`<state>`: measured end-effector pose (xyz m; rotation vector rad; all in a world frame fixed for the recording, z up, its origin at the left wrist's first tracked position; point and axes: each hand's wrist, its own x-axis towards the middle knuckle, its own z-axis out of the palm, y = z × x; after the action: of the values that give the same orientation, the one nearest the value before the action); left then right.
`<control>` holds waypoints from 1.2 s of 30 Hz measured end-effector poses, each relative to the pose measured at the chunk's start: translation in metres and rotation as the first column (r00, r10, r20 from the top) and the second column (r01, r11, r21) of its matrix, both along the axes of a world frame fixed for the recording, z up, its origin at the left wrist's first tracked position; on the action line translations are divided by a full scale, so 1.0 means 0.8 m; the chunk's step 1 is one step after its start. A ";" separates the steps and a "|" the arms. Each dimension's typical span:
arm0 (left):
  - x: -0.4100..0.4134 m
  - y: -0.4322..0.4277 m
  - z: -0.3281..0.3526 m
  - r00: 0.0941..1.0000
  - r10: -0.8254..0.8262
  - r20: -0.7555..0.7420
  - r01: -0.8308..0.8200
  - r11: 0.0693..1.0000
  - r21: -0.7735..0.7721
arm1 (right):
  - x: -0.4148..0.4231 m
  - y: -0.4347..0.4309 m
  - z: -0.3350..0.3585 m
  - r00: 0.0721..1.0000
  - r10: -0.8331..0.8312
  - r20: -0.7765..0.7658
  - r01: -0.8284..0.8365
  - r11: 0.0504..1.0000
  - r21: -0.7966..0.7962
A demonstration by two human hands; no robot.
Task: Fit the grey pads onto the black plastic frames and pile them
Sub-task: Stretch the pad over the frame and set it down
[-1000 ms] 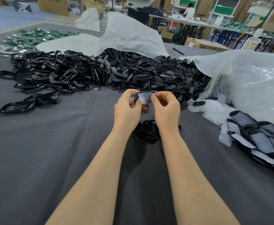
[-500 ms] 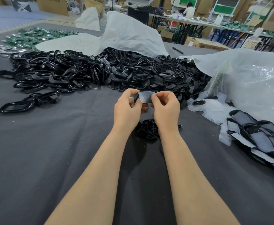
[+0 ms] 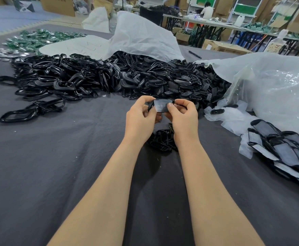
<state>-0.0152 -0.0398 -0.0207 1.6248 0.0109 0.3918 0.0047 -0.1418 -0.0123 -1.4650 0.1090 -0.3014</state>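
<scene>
I pinch the grey pad (image 3: 161, 106) against the black frame (image 3: 150, 107) with both hands, so I should press its edges evenly.

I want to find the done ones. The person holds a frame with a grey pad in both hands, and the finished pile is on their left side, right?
Not quite. The left hand and the right hand do hold the black frame with the grey pad, but the finished pile lies on the person's right side, as the head view shows.
</scene>
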 end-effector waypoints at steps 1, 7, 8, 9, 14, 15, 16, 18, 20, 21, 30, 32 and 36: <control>-0.001 0.000 0.000 1.000 0.001 -0.001 -0.001 1.000 0.001 | 0.001 -0.001 0.001 1.000 0.018 -0.020 -0.017 0.999 0.035; 0.000 0.001 0.000 1.000 0.005 -0.016 -0.005 1.000 0.019 | 0.002 -0.012 0.006 0.979 0.179 -0.098 -0.163 0.974 0.156; 0.000 0.000 0.000 1.000 0.002 -0.017 -0.002 1.000 0.021 | 0.002 -0.014 0.007 0.975 0.196 -0.107 -0.176 0.969 0.172; 0.000 0.001 0.000 1.000 0.001 -0.018 0.000 1.000 0.025 | 0.002 -0.015 0.007 0.970 0.215 -0.116 -0.190 0.962 0.194; -0.002 0.002 0.001 1.000 -0.019 -0.016 0.020 0.999 0.028 | 0.001 -0.017 0.008 0.955 0.270 -0.122 -0.234 0.940 0.250; -0.002 0.002 0.001 0.999 -0.024 -0.022 0.024 0.999 0.026 | 0.001 -0.018 0.008 0.955 0.273 -0.119 -0.237 0.939 0.251; -0.002 0.001 0.001 0.999 -0.026 -0.026 0.027 0.999 0.024 | 0.001 -0.019 0.008 0.955 0.273 -0.118 -0.237 0.939 0.251; -0.002 0.001 0.001 0.999 -0.028 -0.030 0.028 0.999 0.021 | 0.002 -0.019 0.008 0.955 0.270 -0.124 -0.233 0.940 0.251; -0.002 0.001 0.001 0.999 -0.028 -0.031 0.028 0.999 0.017 | 0.002 -0.019 0.007 0.954 0.267 -0.133 -0.229 0.941 0.249; -0.002 0.001 0.001 0.999 -0.027 -0.033 0.028 0.999 0.015 | 0.002 -0.019 0.007 0.956 0.262 -0.135 -0.225 0.944 0.241; -0.003 0.002 0.002 0.999 -0.032 -0.033 0.032 0.999 0.028 | 0.003 -0.016 0.004 0.978 0.185 -0.099 -0.178 0.981 0.074; -0.003 0.001 0.002 0.999 -0.032 -0.033 0.033 0.999 0.028 | 0.002 -0.017 0.005 0.974 0.200 -0.105 -0.189 0.976 0.109; -0.003 0.001 0.001 0.999 -0.030 -0.034 0.031 0.999 0.027 | 0.001 -0.016 0.005 0.961 0.250 -0.117 -0.221 0.952 0.213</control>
<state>-0.0174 -0.0388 -0.0197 1.6563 0.0064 0.3424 0.0056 -0.1548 -0.0079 -1.2849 0.0751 0.0104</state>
